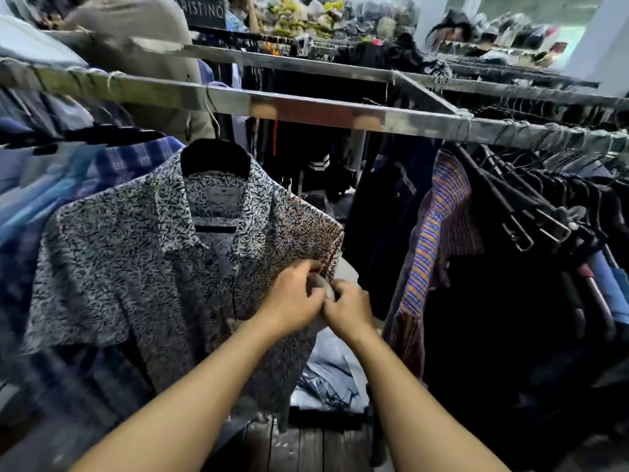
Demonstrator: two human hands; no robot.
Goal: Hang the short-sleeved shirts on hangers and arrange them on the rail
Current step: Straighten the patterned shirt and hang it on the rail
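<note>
A patterned shirt (143, 267) hangs on a black hanger (214, 158), hooked over the metal rail (306, 110) at 12 o'clock in the view. Both hands meet at the hem of its sleeve on the 3 o'clock side. The left hand (292, 301) has its fingers curled and pinches the hem. The right hand (350, 311) touches it from 3 o'clock and pinches the same edge. The shirt's body spreads from the grip toward 9 and 10 o'clock. A striped shirt (429, 240) hangs apart at 3 o'clock.
</note>
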